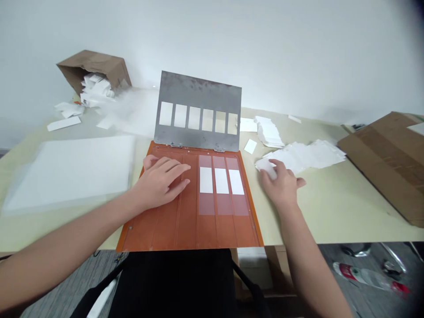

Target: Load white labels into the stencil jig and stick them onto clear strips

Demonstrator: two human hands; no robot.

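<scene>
My left hand lies over the left part of an orange board, its fingers stretched out and holding nothing. To its right, several white cards rest in a row on translucent strips set in the board's channels. A grey metal plate with several rectangular windows is hinged to the board's far edge and stands raised. Beside the board, my right hand has its thumb and fingers closed on a white card, at the near end of a spread row of white cards.
A stack of translucent sheets lies at left. Behind it, a tipped cardboard box spills white scraps. More white cards and a single card lie right of the plate. Another cardboard box stands far right. A bottle is on the floor.
</scene>
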